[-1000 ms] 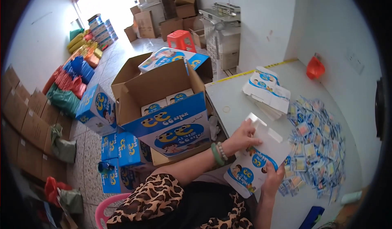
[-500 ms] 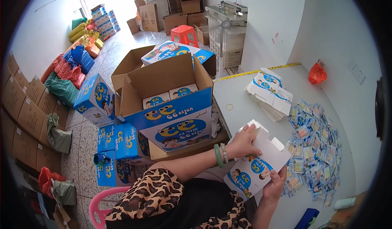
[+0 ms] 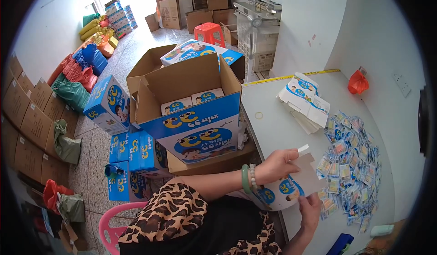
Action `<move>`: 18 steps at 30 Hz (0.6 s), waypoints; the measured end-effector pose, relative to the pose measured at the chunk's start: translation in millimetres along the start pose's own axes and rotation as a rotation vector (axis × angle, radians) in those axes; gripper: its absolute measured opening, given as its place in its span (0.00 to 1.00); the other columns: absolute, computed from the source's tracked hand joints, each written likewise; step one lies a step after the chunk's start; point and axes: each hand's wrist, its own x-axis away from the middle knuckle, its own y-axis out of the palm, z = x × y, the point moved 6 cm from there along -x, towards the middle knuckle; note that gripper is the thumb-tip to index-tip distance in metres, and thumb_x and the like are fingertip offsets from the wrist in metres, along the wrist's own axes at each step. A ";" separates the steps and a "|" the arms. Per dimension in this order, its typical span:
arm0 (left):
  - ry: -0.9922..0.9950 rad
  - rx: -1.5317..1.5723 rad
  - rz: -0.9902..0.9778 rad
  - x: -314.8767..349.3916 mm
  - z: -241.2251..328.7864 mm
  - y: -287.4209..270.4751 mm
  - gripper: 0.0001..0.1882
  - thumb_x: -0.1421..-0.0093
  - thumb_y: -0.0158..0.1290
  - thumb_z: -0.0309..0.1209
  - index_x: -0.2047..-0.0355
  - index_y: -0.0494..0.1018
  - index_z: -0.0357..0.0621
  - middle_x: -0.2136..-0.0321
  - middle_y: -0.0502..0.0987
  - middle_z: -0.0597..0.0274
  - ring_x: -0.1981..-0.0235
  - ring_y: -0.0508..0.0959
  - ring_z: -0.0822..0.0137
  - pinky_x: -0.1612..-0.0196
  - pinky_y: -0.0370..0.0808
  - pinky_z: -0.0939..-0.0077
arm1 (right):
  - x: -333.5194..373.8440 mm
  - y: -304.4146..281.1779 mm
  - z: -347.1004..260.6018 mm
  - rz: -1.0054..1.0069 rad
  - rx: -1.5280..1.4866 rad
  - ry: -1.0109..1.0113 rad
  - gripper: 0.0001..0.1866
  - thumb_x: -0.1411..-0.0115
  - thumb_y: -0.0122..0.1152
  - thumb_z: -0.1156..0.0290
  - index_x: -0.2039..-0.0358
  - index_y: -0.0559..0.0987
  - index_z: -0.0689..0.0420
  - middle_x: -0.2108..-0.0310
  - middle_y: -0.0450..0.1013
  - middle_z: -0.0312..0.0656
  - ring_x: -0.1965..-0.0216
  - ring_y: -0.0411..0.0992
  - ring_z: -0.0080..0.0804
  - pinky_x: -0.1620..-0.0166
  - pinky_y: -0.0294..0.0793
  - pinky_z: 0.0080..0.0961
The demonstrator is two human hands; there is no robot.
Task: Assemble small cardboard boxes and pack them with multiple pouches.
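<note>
A small white-and-blue printed carton [image 3: 283, 192] is held between my two hands above the table edge, its flaps standing up. With a green bangle and beaded bracelet at the wrist, my left hand [image 3: 276, 166] pinches the carton's upper end by the flaps. My right hand [image 3: 310, 211] grips the lower right edge, thumb against the printed face. Whether anything lies inside the carton is hidden. Farther back on the table lies a stack of flattened cartons [image 3: 304, 98]. Right of my hands spreads a heap of small clear-and-blue packets [image 3: 348, 168].
To the left, a large open blue carton [image 3: 200, 121] holds small boxes. Blue boxes [image 3: 141, 152] stand on the floor below it. A red bag [image 3: 358, 83] hangs on the wall. A blue object [image 3: 340, 244] lies near the table's front. A red stool [image 3: 209, 33] stands behind.
My left hand has shifted down and right to the carton's flap end, and the carton has tilted. My right hand has lowered slightly along its edge. The view has moved a little.
</note>
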 end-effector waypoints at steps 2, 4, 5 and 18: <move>-0.121 0.070 -0.040 -0.1 11.7 4.1 0.12 0.43 0.56 0.21 0.57 0.74 0.37 0.65 0.75 0.66 0.73 0.69 0.82 0.72 0.70 0.86 | 0.6 2.1 8.2 -0.105 0.063 0.236 0.06 0.44 0.56 0.73 0.66 0.73 0.60 0.82 0.68 0.36 0.83 0.63 0.20 0.78 0.64 0.19; -0.061 0.051 -0.097 0.2 32.5 3.6 0.21 0.42 0.56 0.21 0.47 0.71 0.40 0.70 0.75 0.73 0.75 0.70 0.82 0.71 0.70 0.85 | -8.6 2.1 -9.9 0.009 -0.053 0.123 0.03 0.47 0.56 0.75 0.71 0.73 0.59 0.88 0.65 0.34 0.89 0.60 0.20 0.85 0.56 0.20; 0.231 -0.038 -0.061 2.0 45.2 -3.4 0.19 0.44 0.57 0.20 0.51 0.73 0.39 0.64 0.79 0.67 0.74 0.71 0.80 0.70 0.71 0.84 | -16.6 -1.2 -25.1 0.069 -0.051 0.059 0.02 0.48 0.56 0.77 0.76 0.74 0.61 0.87 0.67 0.36 0.82 0.66 0.19 0.79 0.62 0.18; 0.179 -0.423 0.176 2.2 -44.3 -27.0 0.12 0.35 0.48 0.33 0.61 0.72 0.36 0.57 0.76 0.45 0.62 0.78 0.57 0.58 0.72 0.72 | -30.6 13.4 -0.8 -0.065 0.785 -0.261 0.09 0.44 0.56 0.73 0.62 0.73 0.60 0.73 0.74 0.51 0.69 0.74 0.52 0.67 0.72 0.43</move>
